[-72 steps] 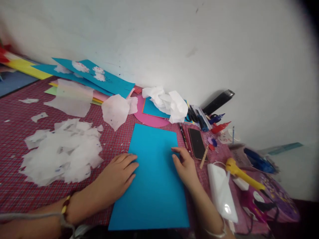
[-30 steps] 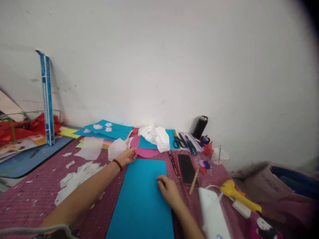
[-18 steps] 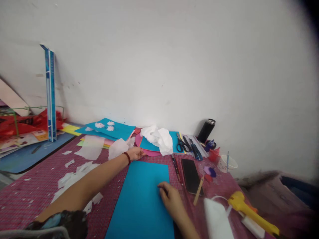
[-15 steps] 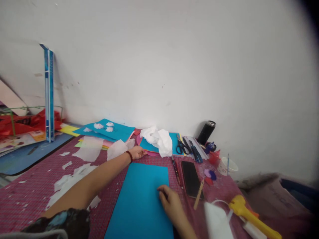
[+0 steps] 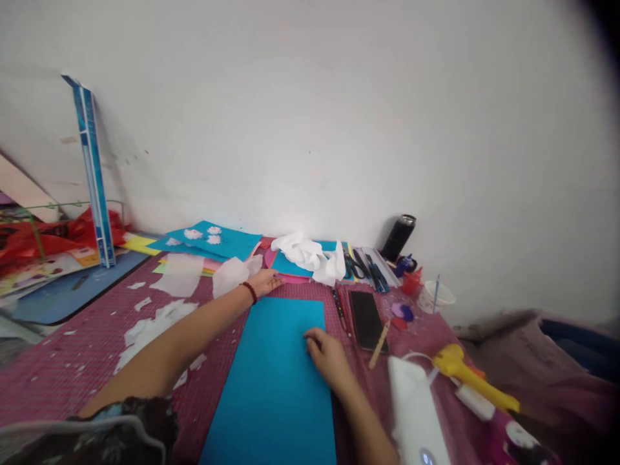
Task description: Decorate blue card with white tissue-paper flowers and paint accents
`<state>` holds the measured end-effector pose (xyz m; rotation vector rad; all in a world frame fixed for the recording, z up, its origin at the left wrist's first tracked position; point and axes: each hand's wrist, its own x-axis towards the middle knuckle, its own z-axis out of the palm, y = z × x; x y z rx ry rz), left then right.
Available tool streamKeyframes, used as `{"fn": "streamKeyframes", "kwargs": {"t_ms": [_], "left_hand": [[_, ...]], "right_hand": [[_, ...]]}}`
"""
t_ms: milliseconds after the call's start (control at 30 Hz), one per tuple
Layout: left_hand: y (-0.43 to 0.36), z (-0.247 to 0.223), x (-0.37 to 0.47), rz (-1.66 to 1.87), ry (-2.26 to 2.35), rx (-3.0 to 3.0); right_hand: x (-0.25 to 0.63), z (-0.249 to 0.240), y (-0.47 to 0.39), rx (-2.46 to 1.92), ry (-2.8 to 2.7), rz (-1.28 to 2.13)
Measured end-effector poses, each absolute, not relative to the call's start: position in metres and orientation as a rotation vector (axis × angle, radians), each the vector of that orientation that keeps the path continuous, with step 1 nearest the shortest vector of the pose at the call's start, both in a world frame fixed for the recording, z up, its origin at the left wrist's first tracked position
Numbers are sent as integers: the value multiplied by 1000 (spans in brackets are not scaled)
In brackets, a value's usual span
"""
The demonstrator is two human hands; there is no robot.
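A large sheet of blue paper (image 5: 274,381) lies lengthwise in front of me. My right hand (image 5: 328,356) rests on its right part, fingers loosely bent, with a gap between thumb and forefinger and nothing held. Beyond the sheet's far edge my left hand (image 5: 265,282) reaches out, a dark red bead bracelet on its wrist. Its fingers are stretched and parted beside the pink paper (image 5: 296,279) under a smaller blue sheet (image 5: 285,263); whether they touch it I cannot tell. Crumpled white tissue (image 5: 310,255) lies on that smaller sheet.
Blue paper with white flowers (image 5: 227,243) lies far left, near white scraps (image 5: 155,329). To the right are scissors (image 5: 356,266), a phone (image 5: 367,320), a wooden stick (image 5: 380,345), a black flask (image 5: 398,237), a paper cup (image 5: 436,298), a white power bank (image 5: 417,410) and a yellow glue gun (image 5: 472,374).
The view has tilted down, so things sit higher in it. My left fingers have loosened from a pinch at the paper's edge. The tissue has slumped to the right. My right hand stays on the blue sheet.
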<state>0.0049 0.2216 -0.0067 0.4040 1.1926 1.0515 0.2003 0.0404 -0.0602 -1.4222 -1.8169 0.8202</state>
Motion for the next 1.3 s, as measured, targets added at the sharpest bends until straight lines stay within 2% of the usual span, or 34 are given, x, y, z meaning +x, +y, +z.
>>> {"fn": "streamKeyframes", "kwargs": {"t_ms": [133,300,533,700,933,1300], "left_hand": [[179,7,-5,949,1349,587],[121,28,-38,944,1330,797],[41,76,-137,1286,1412,831],[-21,60,-194,1537,1615,811],[-65,14,-191,1391,1753,991],[-33,1,-187,770,1805,2424]], "right_hand": [[199,-52,41,-1450,-1883,740],[201,-56,40,-1448,-1790,795],[208,-71,47,-1382,-1636,799],[215,-78,50,-1373,-1533,843],[218,-80,46,-1392,-1500,894],[218,-72,36,-1477,-1458,898]]}}
